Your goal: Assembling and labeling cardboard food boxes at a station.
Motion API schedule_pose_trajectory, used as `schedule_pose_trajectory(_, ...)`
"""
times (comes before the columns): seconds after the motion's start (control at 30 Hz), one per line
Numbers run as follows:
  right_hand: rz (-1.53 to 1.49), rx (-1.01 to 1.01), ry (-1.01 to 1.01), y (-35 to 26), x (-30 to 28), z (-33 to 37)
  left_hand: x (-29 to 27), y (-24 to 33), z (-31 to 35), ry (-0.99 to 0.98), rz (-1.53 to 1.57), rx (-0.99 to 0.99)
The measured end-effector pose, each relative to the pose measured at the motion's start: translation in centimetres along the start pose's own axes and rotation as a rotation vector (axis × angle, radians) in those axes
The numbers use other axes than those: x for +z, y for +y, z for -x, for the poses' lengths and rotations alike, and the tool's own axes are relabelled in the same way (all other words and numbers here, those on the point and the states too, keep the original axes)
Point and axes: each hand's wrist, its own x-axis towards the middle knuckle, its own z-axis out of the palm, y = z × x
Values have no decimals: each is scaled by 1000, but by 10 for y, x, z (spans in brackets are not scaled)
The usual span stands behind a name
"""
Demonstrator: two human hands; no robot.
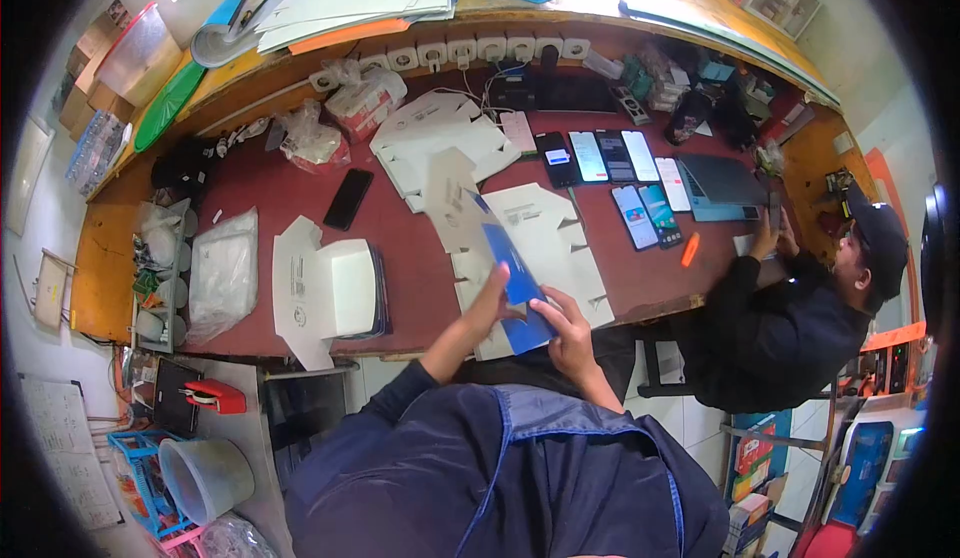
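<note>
Between my hands is a blue-and-white cardboard box blank [512,270], tilted above the table's front edge, its long white flap pointing to the far left. My left hand [485,310] grips the near left edge of it, thumb up along the blue face. On the near right side my right hand [570,336] is closed on the blank, fingers over the blue panel. Beneath and behind it lie flat white cardboard blanks [560,248], with more white blanks [425,138] farther back. Left of my hands stands a partly folded box [352,293] with a white inside and an upright flap.
A black phone [348,199] lies at the left, near a plastic-wrapped pack [224,273]. Several phones [635,216], a laptop [720,186] and an orange marker [690,249] are at the right. A co-worker [790,308] in black sits there holding a phone. Power sockets [462,53] line the back.
</note>
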Motion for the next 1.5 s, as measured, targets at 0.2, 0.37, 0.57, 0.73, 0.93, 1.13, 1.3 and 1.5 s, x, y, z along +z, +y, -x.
schedule_pose_trajectory(0.2, -95, 89, 344, -13, 15, 3, 1, 29, 6, -69, -34, 297)
schedule_pose_trajectory(0.37, 123, -62, 463, -34, 18, -15, 34, 26, 28, 0, -264, 535)
schedule_pose_trajectory(0.57, 236, -213, 303, -41, -1, -18, 29, 34, 35, -184, 133, 418)
schedule_pose_trajectory(0.73, 279, -129, 411, -48, 14, -17, 29, 13, 35, -176, -174, 507)
schedule_pose_trajectory(0.93, 32, -92, 295, -55, 11, -25, 21, 12, 37, -227, 22, 527)
schedule_pose_trajectory(1.13, -13, -198, 230, -54, 5, -25, 30, 22, 44, -157, -39, 590)
schedule_pose_trajectory(1.3, 94, -144, 322, -54, 15, -27, 31, 11, 43, -123, -227, 763)
schedule_pose_trajectory(1.5, 40, -127, 255, -55, 4, -26, 26, 7, 40, -132, -14, 557)
